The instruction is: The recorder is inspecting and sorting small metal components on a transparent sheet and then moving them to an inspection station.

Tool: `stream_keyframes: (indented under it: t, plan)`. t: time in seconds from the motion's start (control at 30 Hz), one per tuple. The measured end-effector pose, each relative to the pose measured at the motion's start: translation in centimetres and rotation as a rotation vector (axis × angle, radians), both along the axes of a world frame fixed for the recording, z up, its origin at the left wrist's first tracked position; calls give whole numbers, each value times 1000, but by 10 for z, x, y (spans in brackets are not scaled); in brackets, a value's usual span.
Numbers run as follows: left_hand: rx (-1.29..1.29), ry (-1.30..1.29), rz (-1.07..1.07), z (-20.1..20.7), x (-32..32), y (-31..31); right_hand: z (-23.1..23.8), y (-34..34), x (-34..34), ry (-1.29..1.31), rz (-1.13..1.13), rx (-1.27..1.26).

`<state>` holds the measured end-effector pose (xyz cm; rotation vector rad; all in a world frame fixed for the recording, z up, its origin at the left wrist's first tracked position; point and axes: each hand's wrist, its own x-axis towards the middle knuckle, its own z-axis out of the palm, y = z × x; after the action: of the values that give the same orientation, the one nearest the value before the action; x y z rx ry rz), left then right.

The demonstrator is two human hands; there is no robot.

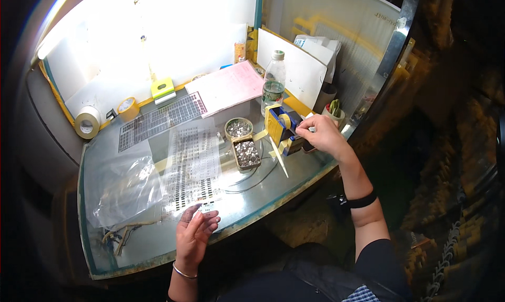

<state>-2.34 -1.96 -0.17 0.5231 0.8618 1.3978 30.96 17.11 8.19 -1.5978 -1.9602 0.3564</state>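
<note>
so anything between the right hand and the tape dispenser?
Nothing visible. The right hand is already at the tape dispenser, fingertips on its right side. The two trays of small metal parts sit to its left, clear.

1. The window glare [158, 33] washes out whatever lies behind it.
2. The right hand [322, 136] covers part of the tape dispenser [281, 126]; what its fingers [304, 127] pinch is too small to tell.
3. The pieces in the two trays [246, 153] are too small to identify.
</note>
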Motion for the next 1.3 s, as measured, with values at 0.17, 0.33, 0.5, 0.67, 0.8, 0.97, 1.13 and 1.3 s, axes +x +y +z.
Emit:
stream_keyframes:
  t: [0.17, 0.33, 0.5, 0.67, 0.8, 0.97, 1.13, 1.3]
  plan:
    - [31, -14, -8, -4, -3, -1, 7, 16, 3, -237, -50, -236]
    - [15, 2, 17, 2, 0, -3, 9, 15, -9, -203, -53, -90]
    - [11, 3, 26, 4, 2, -2, -5, -5, -10, -63, -83, 208]
    - [31, -9, -1, -3, 1, 0, -32, -20, 2, 497, -100, 36]
    - [20, -2, 9, -3, -6, -4, -31, -42, -27, -299, -151, 286]
    - [41, 18, -23, 2, 1, -1, -36, -72, -83, 415, 334, 23]
    - [81, -21, -47, 2, -2, -3, -74, -102, -136, 998, 547, -359]
    - [86, -31, -41, 2, -3, -4, -84, -107, -153, 1055, 504, -344]
